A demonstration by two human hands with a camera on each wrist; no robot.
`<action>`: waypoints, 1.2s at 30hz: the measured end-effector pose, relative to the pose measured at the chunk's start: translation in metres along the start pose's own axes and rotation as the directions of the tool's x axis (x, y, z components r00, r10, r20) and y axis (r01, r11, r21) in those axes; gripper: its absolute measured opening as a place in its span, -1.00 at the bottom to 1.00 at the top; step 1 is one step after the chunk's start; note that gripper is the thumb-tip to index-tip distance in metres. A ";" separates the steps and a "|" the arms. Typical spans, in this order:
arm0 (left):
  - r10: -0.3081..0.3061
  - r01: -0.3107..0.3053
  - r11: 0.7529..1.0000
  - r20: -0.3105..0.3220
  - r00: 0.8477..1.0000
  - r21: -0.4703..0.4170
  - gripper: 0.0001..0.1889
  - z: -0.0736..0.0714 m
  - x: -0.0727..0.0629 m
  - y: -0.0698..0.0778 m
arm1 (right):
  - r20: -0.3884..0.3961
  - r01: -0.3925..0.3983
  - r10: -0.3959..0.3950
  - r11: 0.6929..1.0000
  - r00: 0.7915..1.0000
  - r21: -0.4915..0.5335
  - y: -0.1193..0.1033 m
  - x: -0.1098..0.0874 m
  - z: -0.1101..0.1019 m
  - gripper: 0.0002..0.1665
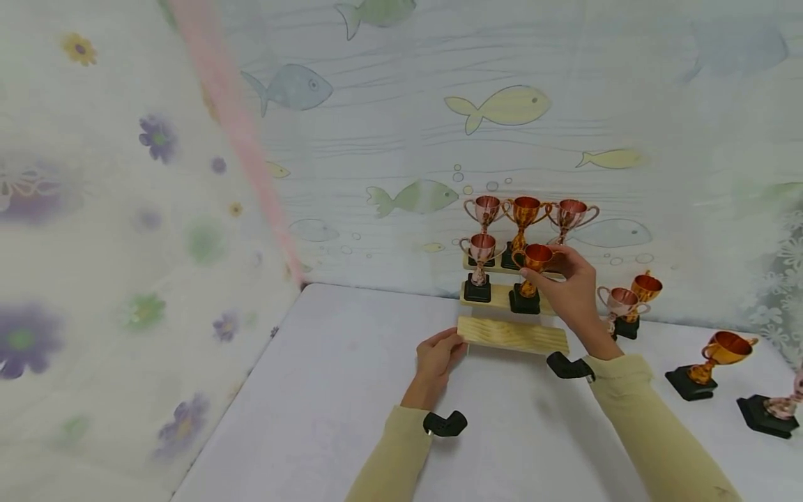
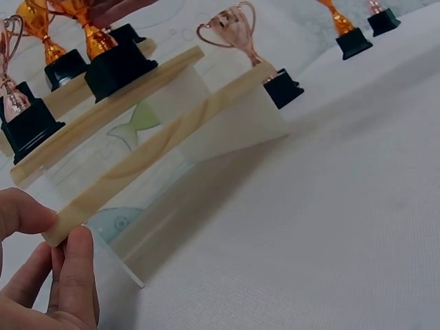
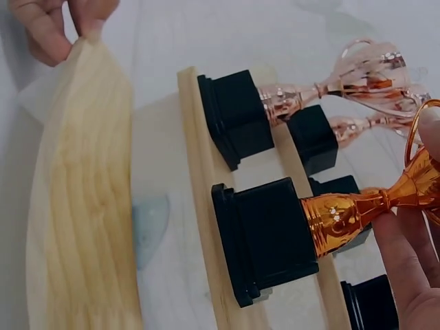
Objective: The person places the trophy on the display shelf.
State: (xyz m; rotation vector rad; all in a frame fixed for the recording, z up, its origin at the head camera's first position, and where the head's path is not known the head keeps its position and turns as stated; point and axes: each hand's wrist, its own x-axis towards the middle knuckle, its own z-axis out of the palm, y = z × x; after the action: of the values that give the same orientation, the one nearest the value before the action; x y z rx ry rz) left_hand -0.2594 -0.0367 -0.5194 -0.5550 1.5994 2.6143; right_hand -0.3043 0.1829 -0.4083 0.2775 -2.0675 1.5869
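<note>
My left hand pinches the left end of the bottom board on a three-step wooden display stand. In the left wrist view the thumb is above the board and the fingers below. My right hand grips an orange-gold trophy cup by its upper part. Its black base is at the middle step; whether it bears full weight there I cannot tell. To its left on that step stands a rose-gold trophy. Along the top step are a rose-gold trophy, an orange-gold one and another rose-gold one.
Right of the stand, a rose-gold trophy and an orange-gold trophy are on the white table. Nearer are another orange-gold trophy and a partly cut-off pinkish one. A fish-print sheet hangs behind.
</note>
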 end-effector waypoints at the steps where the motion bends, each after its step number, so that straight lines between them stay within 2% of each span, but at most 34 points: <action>1: 0.002 -0.002 1.000 0.002 1.000 0.002 -0.65 0.000 0.000 0.000 | 0.012 0.000 0.000 1.000 1.000 -0.001 0.001 0.002 0.001 -0.39; 7: 0.016 -0.016 1.000 0.018 1.000 0.004 -0.65 -0.001 -0.001 -0.001 | 0.036 -0.037 0.037 0.999 0.999 0.010 0.000 0.008 0.010 -0.41; 14: 0.024 -0.024 1.000 0.017 1.000 0.001 -0.64 -0.002 0.000 -0.001 | 0.032 -0.009 0.008 1.000 0.999 0.014 -0.035 0.002 0.014 -0.47; 18: 0.023 -0.023 1.000 0.016 1.000 0.002 -0.64 -0.002 0.001 -0.001 | 0.014 -0.008 0.008 1.000 1.000 0.002 -0.037 0.003 0.017 -0.47; 25: 0.014 -0.014 1.000 0.017 1.000 -0.006 -0.65 -0.002 0.001 0.000 | 0.018 -0.014 0.014 1.000 1.000 0.022 -0.033 0.004 0.019 -0.46; 30: 0.016 -0.016 1.000 0.018 1.000 -0.012 -0.65 -0.002 0.001 0.000 | 0.036 -0.055 0.054 0.998 0.998 0.038 -0.030 0.004 0.020 -0.47; 33: 0.020 -0.020 1.000 0.018 1.000 -0.014 -0.65 -0.002 0.001 0.000 | 0.050 -0.107 0.106 0.994 0.993 0.031 -0.018 0.005 0.021 -0.53; 36: 0.027 -0.026 1.000 0.017 1.000 -0.010 -0.66 -0.001 0.000 0.000 | 0.064 -0.128 0.125 0.991 0.990 0.035 -0.001 0.006 0.021 -0.55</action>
State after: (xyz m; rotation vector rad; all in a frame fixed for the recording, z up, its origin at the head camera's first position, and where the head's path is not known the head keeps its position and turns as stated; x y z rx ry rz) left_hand -0.2591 -0.0378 -0.5198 -0.5139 1.6010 2.6397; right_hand -0.3150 0.1634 -0.4087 0.2153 -2.1402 1.7148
